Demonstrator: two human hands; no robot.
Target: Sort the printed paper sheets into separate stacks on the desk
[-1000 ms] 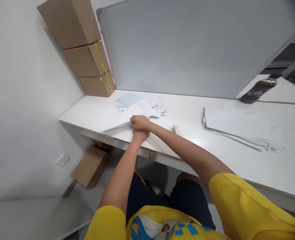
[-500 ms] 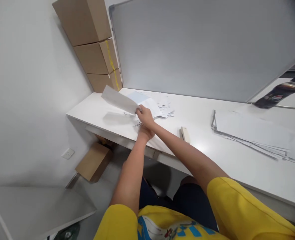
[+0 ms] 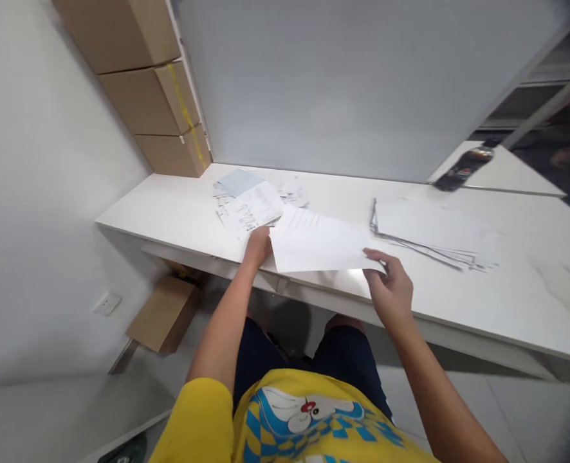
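A white sheet of paper [image 3: 321, 247] spans between my hands above the desk's front edge. My right hand [image 3: 390, 283] pinches its right end between thumb and fingers. At the sheet's left edge is my left hand [image 3: 258, 246], closed on it, with the fingers partly hidden by the paper. Just beyond my left hand lies a loose pile of printed papers [image 3: 253, 209], with a light blue sheet [image 3: 239, 182] on its far side. The stapler seen on the desk earlier is now out of sight.
To the right, a stack of white papers [image 3: 424, 225] lies on the white desk [image 3: 169, 206]. A cola bottle [image 3: 466, 168] stands behind it. Cardboard boxes [image 3: 143, 99] are stacked at the back left, and another box [image 3: 164, 313] sits below the desk. A whiteboard [image 3: 314, 90] rises behind.
My right hand has moved away from my left, swinging the sheet over to the right, where it now stretches between both hands. The view has shifted rightward.
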